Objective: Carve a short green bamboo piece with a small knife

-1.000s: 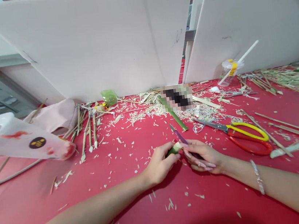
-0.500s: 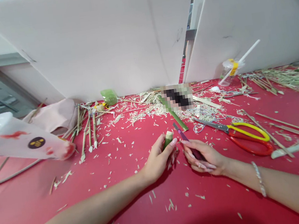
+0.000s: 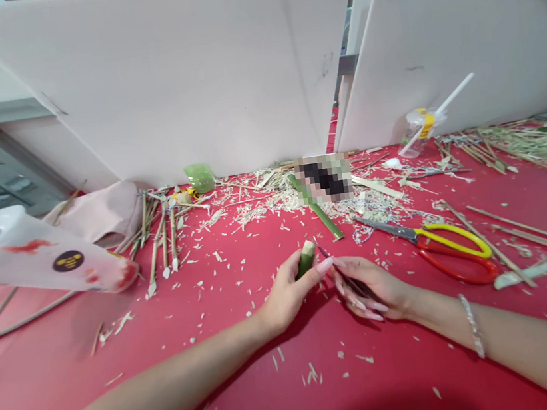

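Note:
My left hand (image 3: 288, 294) is closed around a short green stalk piece (image 3: 305, 260), whose pale, pared end points up and away from me. Close on its right, my right hand (image 3: 367, 287) grips a dark purple craft knife (image 3: 327, 252). The knife's blade lies close to the pale end; I cannot tell whether it touches. The left thumb reaches across toward the knife, near the right fingertips. Much of the knife's handle is hidden by the right fingers. Both hands are just above the red table (image 3: 258, 395).
Scissors (image 3: 430, 245) with yellow and red handles lie right of my hands. Beyond are a green strip (image 3: 324, 217) and pale shavings (image 3: 263, 206). A plastic cup (image 3: 53, 254) stands left, a smaller straw cup (image 3: 420, 132) back right. White panels (image 3: 186, 75) close off the back.
The knife has turned and moved left, its blade now close to the stalk's pale end. My left thumb has stretched right toward the knife, and the hands are closer together.

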Motion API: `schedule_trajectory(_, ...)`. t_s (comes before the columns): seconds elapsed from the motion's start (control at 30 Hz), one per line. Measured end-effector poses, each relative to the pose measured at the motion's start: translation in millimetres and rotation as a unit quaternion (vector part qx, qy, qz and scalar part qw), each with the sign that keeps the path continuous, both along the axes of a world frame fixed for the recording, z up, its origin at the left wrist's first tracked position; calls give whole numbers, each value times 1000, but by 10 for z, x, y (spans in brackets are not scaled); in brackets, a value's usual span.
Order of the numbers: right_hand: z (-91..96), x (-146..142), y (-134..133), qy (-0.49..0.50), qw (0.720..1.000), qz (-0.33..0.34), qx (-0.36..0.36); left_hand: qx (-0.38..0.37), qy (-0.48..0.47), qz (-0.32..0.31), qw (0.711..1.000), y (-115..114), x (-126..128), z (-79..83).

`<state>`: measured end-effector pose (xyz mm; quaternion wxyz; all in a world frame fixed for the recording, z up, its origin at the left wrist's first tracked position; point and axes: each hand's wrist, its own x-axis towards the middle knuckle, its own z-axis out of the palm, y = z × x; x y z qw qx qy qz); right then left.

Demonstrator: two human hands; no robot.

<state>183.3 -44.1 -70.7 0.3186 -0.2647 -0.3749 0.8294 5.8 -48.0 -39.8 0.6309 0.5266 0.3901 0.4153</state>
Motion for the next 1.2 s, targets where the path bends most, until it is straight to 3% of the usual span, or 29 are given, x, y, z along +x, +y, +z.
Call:
schedule_trajectory(0.5,101,-13,-12,-61,997,30,21,-32,-44,-5,998,-28,48,25)
schedule_trajectory(0.63,88,-20,1,-42,998,34,15,-36,-65,-4,997,-11,60,-27)
schedule_trajectory(0.8,62,-27,12,-8,999,39,-8,-26,-105,-74,991,11,59,-61)
schedule_trajectory(0.93,59,-19,19,3,999,46,-13,-15,-79,-65,995,9,51,-57)
schedule_trajectory(1.2,34,-8,18,-9,999,53,-5,-28,-119,-56,991,7,84,-74)
